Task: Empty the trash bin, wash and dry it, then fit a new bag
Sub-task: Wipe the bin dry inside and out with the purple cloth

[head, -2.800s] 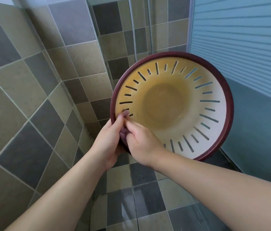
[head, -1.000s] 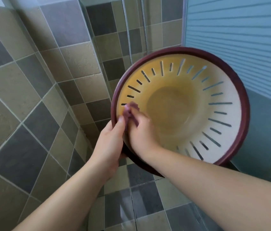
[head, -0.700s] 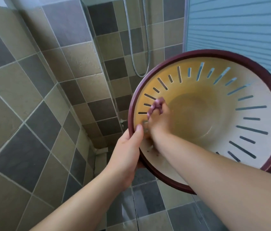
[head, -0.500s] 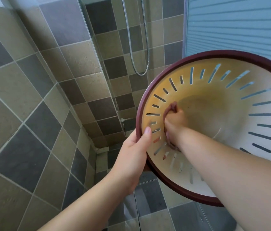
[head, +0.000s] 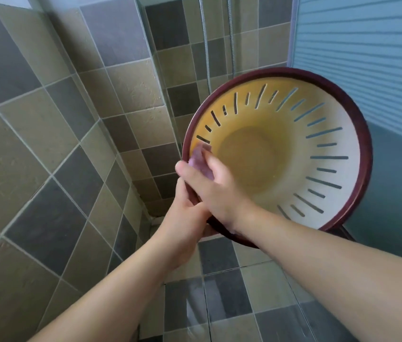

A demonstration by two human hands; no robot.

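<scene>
— Forearms first, both reaching out over the tiled floor [head: 224, 299]. Her left hand [head: 182, 218] grips the trash bin [head: 281, 154] at its near rim, thumb hooked over the dark red edge, holding it up in the air with the mouth tipped toward her.

— And the other?

— Her right hand [head: 219, 191] is curled round a small purple cloth [head: 201, 160], pressing it on the inner wall just inside the rim, beside the slots. It's blurred, so I can't tell how the fingers lie.

— Wiping it dry, I'd guess?

— Or scrubbing; hard to say. To do it well, I'd work round the wall in strips, turning the bin with the gripping hand, pushing the cloth into each slot, then finishing on the base. Behind it hangs the shower hose [head: 206, 45], against the tiled wall [head: 125, 77].
</scene>
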